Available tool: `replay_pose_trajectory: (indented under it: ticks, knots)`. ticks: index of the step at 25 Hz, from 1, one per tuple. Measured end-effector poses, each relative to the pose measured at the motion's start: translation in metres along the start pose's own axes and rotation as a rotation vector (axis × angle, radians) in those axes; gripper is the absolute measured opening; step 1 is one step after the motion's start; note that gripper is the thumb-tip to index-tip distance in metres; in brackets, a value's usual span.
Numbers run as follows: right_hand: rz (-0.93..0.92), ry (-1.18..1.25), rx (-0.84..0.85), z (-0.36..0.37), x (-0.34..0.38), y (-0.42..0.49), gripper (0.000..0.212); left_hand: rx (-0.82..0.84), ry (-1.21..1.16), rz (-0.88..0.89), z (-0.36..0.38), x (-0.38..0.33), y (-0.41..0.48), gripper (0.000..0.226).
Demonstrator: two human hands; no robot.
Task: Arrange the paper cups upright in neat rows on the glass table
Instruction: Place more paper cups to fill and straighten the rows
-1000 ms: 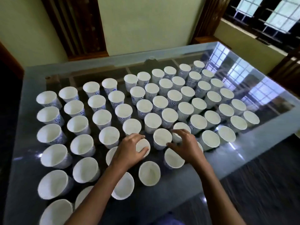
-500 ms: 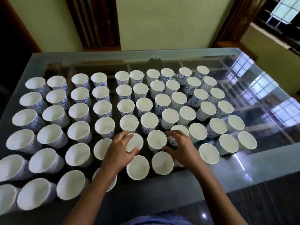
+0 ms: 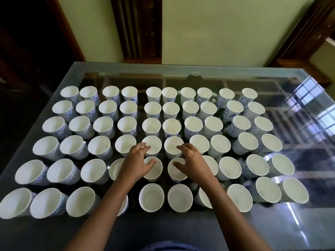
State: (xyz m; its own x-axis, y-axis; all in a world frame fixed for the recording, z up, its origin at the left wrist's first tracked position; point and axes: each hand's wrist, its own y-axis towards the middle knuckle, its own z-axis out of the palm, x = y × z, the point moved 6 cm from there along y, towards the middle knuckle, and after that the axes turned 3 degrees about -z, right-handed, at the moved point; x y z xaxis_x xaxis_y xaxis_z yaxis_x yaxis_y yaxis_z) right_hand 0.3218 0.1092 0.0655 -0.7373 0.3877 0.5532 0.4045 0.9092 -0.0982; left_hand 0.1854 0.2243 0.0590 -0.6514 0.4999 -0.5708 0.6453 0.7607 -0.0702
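the left hand partly hides the cup beside its wrist.

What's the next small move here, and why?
Probably lift both hands clear. The left hand touches one middle cup, the right hand its neighbour. Both cups stand upright, in line with their row and the cups behind them. Every cup in view is upright, so little seems left. Whether the fingers grip is unclear.

wall: pale yellow-green, plain | slatted panel: dark wood, upright, mid-wall | doorway: unlit, at left, edged by brown door frame | window frame: dark wood, at right | daylight patch: bright, far right edge
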Motion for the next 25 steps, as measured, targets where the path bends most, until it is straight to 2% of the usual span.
replay_pose_trajectory:
  ticks: [9,25]
  knots:
    - [0.076,0.035,-0.039,0.007,-0.002,0.038,0.068,0.02,0.023,0.002,0.011,-0.001,0.04,0.058]
    - [0.018,0.027,0.009,0.005,-0.008,0.048,0.077,0.004,0.011,0.027,0.013,0.003,0.047,0.053]
